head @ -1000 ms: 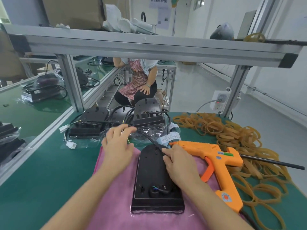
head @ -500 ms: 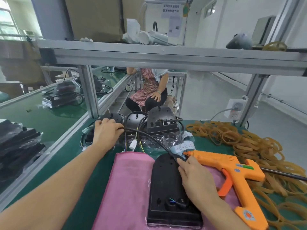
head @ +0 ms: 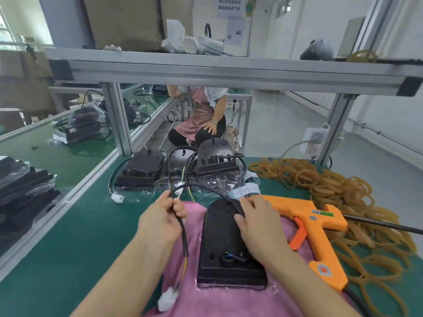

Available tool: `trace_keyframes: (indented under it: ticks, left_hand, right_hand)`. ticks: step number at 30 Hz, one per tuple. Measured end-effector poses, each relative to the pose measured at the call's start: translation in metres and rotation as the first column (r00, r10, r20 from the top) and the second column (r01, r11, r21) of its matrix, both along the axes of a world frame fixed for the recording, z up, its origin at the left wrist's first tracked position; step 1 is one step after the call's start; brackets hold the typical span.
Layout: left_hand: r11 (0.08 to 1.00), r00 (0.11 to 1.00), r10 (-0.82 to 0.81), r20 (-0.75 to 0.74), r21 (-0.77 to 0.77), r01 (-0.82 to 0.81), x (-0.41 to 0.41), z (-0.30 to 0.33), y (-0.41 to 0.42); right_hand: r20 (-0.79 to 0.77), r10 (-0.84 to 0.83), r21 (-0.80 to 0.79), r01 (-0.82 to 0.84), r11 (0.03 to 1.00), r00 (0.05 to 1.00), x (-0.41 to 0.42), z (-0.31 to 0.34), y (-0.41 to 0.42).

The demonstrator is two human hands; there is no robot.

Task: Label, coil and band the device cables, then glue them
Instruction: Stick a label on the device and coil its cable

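Note:
A black device [head: 223, 239] lies face down on a pink cloth [head: 183, 291] in front of me. Its black cable [head: 201, 187] arches from the device's far end over to my left hand [head: 163, 219], which pinches it near the free end. Below that hand the cable hangs down to coloured wires and a white connector [head: 168, 298]. My right hand [head: 258, 221] rests on the device's right edge and holds the cable where it leaves the housing. A strip of white labels [head: 246, 191] lies just beyond the device. An orange glue gun [head: 315, 227] lies to the right.
A large heap of tan rubber bands [head: 338, 195] covers the green mat on the right. Several more black devices with cables [head: 176, 170] sit in plastic bags at the back. An aluminium frame post [head: 117, 120] and shelf stand behind. Another person sits beyond the bench.
My left hand has drawn back from the far devices toward me, bringing the cable's free end so the connector now hangs over the pink cloth. My right hand stays on the device.

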State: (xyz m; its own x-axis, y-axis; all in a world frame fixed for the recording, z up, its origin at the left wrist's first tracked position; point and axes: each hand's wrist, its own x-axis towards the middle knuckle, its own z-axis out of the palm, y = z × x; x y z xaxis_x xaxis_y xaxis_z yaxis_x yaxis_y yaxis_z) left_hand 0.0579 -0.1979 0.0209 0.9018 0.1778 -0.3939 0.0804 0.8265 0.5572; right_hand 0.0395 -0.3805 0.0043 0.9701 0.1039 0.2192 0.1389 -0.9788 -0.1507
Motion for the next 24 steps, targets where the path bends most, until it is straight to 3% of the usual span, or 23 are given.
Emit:
trace_keyframes:
  ticks: [1,3,5,7,8,9,11,13,14,16,19,22,24]
  left_hand:
    - [0.999,0.999,0.038,-0.005,-0.028,-0.038,-0.006,-0.004,-0.006]
    - [0.992,0.996,0.087,-0.002,-0.096,-0.086,-0.015,-0.006,-0.015]
    - [0.976,0.997,0.075,0.009,-0.204,-0.071,-0.022,-0.003,-0.023]
    - [0.962,1.0,0.02,0.01,-0.273,-0.016,-0.026,0.005,-0.027]
    - [0.96,1.0,-0.011,0.007,-0.278,0.012,-0.027,0.009,-0.025]
    - [0.957,0.999,-0.042,0.002,-0.288,0.04,-0.026,0.013,-0.021]
    - [0.941,0.994,-0.105,-0.017,-0.324,0.094,-0.021,0.018,-0.006]
    - [0.937,0.971,-0.235,-0.041,-0.274,0.215,-0.012,0.019,0.007]
    - [0.937,0.945,-0.32,-0.062,-0.169,0.306,-0.009,0.016,0.01]
    - [0.862,0.886,-0.434,-0.16,0.211,0.461,-0.002,0.007,0.007]
    - [0.488,0.872,-0.401,-0.28,0.74,0.462,-0.002,-0.009,-0.005]
    - [0.135,0.871,-0.4,-0.285,0.922,0.363,0.0,-0.021,-0.008]
    - [-0.116,0.908,-0.325,-0.265,0.964,0.24,0.004,-0.026,-0.012]
  right_hand:
    - [0.054,0.031,0.033,-0.033,0.999,0.998,-0.007,0.006,0.004]
    - [0.084,0.245,0.218,-0.257,0.941,0.966,-0.031,0.016,0.017]
    - [-0.007,0.504,0.513,-0.429,0.743,0.864,-0.057,0.02,0.034]
    - [-0.109,0.666,0.851,-0.276,0.446,0.738,-0.072,0.025,0.039]
    - [-0.121,0.702,0.927,-0.173,0.333,0.702,-0.074,0.027,0.037]
    - [-0.117,0.704,0.951,-0.126,0.284,0.701,-0.075,0.03,0.032]
    - [-0.131,0.678,0.936,-0.134,0.324,0.723,-0.073,0.037,0.015]
    - [-0.21,0.676,0.859,-0.198,0.473,0.706,-0.071,0.045,-0.008]
    - [-0.282,0.666,0.776,-0.243,0.581,0.691,-0.071,0.05,-0.02]
    - [-0.431,0.579,0.563,-0.295,0.772,0.692,-0.067,0.057,-0.044]
    - [-0.456,0.349,0.182,-0.298,0.937,0.819,-0.054,0.058,-0.063]
    - [-0.314,0.159,-0.102,-0.199,0.975,0.936,-0.031,0.054,-0.067]
    - [-0.265,0.115,-0.116,-0.15,0.982,0.957,-0.014,0.047,-0.061]
